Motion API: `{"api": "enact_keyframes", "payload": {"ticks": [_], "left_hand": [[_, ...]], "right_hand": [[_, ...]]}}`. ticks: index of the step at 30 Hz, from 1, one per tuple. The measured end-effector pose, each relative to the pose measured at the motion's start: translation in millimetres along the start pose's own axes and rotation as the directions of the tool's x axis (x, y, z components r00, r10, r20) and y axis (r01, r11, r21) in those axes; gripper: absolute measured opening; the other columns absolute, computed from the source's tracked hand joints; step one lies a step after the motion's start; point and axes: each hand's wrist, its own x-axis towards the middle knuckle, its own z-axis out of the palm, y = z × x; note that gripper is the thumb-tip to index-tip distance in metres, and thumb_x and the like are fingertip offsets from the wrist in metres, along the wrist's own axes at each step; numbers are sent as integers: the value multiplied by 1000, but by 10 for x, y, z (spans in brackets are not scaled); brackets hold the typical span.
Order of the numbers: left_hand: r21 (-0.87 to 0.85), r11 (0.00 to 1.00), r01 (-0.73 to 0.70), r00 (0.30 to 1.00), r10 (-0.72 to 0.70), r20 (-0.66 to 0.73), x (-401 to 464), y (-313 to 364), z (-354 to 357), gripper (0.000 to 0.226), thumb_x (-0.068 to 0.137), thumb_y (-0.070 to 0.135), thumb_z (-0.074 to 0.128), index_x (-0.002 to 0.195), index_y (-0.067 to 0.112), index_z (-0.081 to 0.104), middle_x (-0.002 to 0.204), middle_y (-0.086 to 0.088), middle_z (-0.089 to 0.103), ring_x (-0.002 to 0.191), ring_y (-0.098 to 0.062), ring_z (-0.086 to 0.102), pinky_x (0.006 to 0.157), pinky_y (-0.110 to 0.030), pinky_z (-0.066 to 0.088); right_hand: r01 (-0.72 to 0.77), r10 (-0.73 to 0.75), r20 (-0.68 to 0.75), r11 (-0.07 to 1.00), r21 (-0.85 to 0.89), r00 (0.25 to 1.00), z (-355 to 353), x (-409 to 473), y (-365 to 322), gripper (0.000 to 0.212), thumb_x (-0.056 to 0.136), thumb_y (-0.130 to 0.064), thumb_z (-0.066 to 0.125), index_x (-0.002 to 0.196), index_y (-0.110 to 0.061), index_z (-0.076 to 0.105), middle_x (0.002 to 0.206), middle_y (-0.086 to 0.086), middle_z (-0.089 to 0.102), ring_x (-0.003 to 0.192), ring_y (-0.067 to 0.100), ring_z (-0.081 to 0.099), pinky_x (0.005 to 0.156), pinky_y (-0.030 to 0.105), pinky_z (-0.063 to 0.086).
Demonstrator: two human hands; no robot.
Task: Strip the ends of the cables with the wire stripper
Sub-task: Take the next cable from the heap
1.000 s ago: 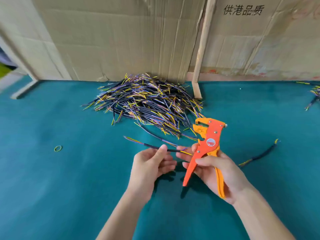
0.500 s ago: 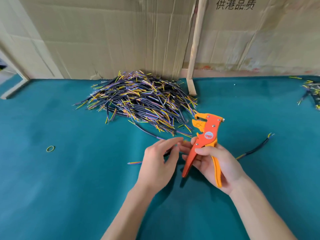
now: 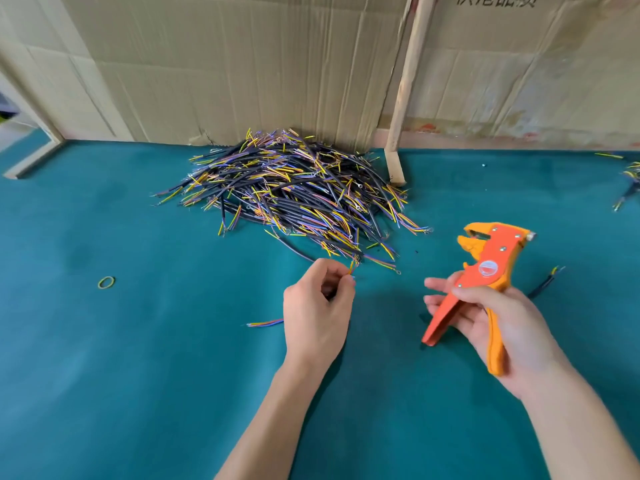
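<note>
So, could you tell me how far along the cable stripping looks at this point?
Done: hard to judge; a lone cable lies beside the right hand, which grips the orange wire stripper, nothing in its mouth. In hand: the left hand pinches a cable's coloured wires. Left: the big cable pile.

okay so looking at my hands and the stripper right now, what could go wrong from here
1. The left hand pinches the cable close to its thin coloured ends; little shows past the fingertips, so feeding it into the wire stripper may bring fingers near the jaws.
2. The cable's other end trails on the mat and could snag.
3. The right hand has a loose-looking grip on the stripper, which might twist when squeezed.
</note>
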Motion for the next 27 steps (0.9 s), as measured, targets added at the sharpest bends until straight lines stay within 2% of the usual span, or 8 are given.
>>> {"api": "enact_keyframes", "payload": {"ticks": [2,5,7,10,13,17,22,27], "left_hand": [[-16,1000,22,1000,-22,-20,-2,-4,9,13,88,8,65,83,21,65,70,6,69,64,-15,64,67,-34,55],[-57,997,47,998,-49,-36,-4,-15,13,17,90,8,63,81,22,64,67,7,67,59,-11,58,61,-25,50],[-66,997,46,998,-48,-38,-14,-3,-8,17,91,8,64,81,22,64,66,6,67,56,-8,54,58,-18,44],[-89,995,55,998,-58,-35,-12,-12,-49,15,91,12,64,81,22,66,67,4,69,53,-8,54,57,-22,45],[-96,995,35,999,-39,-38,-8,-30,-73,11,91,20,61,82,23,66,68,5,69,58,-17,61,61,-34,54],[-100,995,-13,1000,14,5,-29,-46,-62,15,102,10,53,90,19,57,74,7,65,64,-21,58,65,-41,52],[-109,991,-82,995,87,42,-27,-54,-87,20,104,4,47,95,19,57,76,14,62,64,-11,55,63,-23,47],[-139,990,-30,998,38,51,-31,-54,-103,20,100,1,54,93,17,63,80,11,69,60,-10,60,63,-18,48]], "right_hand": [[6,-12,84,997,72,996,50,-54,-15,22,77,-5,65,98,0,63,111,33,71,91,41,73,82,43,61],[-132,83,308,981,141,948,246,-139,78,28,72,-9,69,98,0,69,110,37,68,89,42,72,77,41,61],[-202,147,379,973,109,913,375,-172,167,26,73,-6,67,98,0,72,107,37,68,87,43,71,77,41,61],[-260,231,415,966,12,880,465,-200,254,26,75,-3,65,99,1,75,101,36,68,87,45,71,77,43,60],[-279,256,442,960,-15,860,446,-192,270,33,76,-3,62,106,6,72,102,38,67,89,47,70,78,45,60],[-277,265,437,960,-38,860,448,-179,272,38,76,-3,61,112,7,71,102,37,67,90,48,70,78,46,60],[-267,265,430,962,-56,863,461,-183,271,38,78,-5,62,112,6,71,103,36,67,91,47,70,78,44,60],[-262,269,438,962,-78,858,443,-195,263,38,78,-4,61,113,8,69,103,39,66,91,49,70,79,46,60]]}}
